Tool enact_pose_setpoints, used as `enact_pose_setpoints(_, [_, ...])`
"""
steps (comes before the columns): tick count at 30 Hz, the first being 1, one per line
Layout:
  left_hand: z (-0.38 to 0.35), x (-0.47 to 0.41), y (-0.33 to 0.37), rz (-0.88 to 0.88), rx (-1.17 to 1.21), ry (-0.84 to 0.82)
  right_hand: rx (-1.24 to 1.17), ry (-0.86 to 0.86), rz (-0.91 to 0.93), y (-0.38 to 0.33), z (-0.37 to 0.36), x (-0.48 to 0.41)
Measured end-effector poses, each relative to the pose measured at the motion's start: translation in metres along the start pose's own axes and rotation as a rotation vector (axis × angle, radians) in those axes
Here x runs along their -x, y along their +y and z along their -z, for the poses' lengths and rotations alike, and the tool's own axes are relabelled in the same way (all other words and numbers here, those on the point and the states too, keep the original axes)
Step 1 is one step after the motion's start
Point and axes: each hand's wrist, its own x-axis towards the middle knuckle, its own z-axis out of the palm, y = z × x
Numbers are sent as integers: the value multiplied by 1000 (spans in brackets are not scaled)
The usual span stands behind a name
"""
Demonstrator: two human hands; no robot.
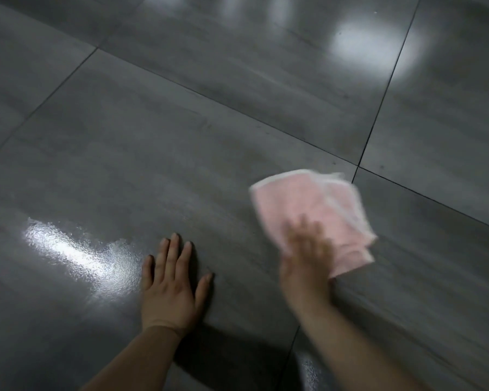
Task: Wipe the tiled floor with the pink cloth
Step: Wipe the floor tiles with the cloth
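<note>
The pink cloth (314, 210) with pale edges lies folded on the grey tiled floor (158, 153), right of centre. My right hand (305, 261) presses flat on the cloth's near part with straight fingers; it is blurred by motion. My left hand (170, 280) rests flat on the floor to the left, fingers spread, holding nothing. Both bare forearms reach in from the bottom edge.
Large glossy grey tiles with dark grout lines (378, 114) fill the view. A wet sheen reflects light left of my left hand (76, 252), and a bright light reflection sits at the far right (376, 49).
</note>
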Motion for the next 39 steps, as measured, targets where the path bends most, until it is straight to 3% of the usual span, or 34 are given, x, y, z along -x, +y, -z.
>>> enact_pose_setpoints(3, [0, -1, -1, 6, -18, -28, 23, -124, 336, -34, -1, 31])
enact_pose_setpoints(6, [8, 1, -11, -58, -25, -15, 78, -194, 468, -12, 3, 15])
enact_pose_setpoints(9, [21, 12, -55, -24, -16, 91, 84, -153, 272, 5, 5, -19])
enact_pose_setpoints(12, [41, 36, -121, 431, 28, 267, -118, -173, -121, -32, 8, -33])
enact_pose_setpoints(14, [49, 52, -153, 668, 56, 245, -147, -173, -206, -75, 0, -35])
enact_pose_setpoints(16, [47, 67, -177, 769, 82, 190, -97, -126, -17, -130, -21, -33])
enact_pose_setpoints(18, [42, 71, -177, 746, 87, 176, -79, -92, 215, -176, -37, -23])
enact_pose_setpoints(23, [32, 76, -192, 731, 56, 177, -123, -417, 919, -288, -59, 20])
enact_pose_setpoints(25, [32, 75, -195, 705, 47, 171, -5, -391, 1080, -304, -66, -19])
enact_pose_setpoints(27, [31, 75, -196, 712, 78, 161, 64, -335, 1015, -309, -68, -74])
enact_pose_setpoints(30, [32, 74, -199, 706, 144, 162, 44, -358, 416, -307, -53, -130])
enact_pose_setpoints(32, [33, 74, -199, 706, 166, 176, -5, -324, 210, -323, -51, -122])
enact_pose_setpoints(33, [31, 75, -199, 712, 181, 171, -27, -334, 190, -338, -54, -108])
enact_pose_setpoints(35, [31, 76, -200, 705, 186, 177, -125, -392, 358, -378, -69, -66])
enact_pose_setpoints(38, [33, 75, -204, 633, 168, 186, -133, -572, 991, -426, -77, 1])
enact_pose_setpoints(39, [33, 75, -204, 614, 149, 194, -106, -622, 1120, -430, -77, 13])
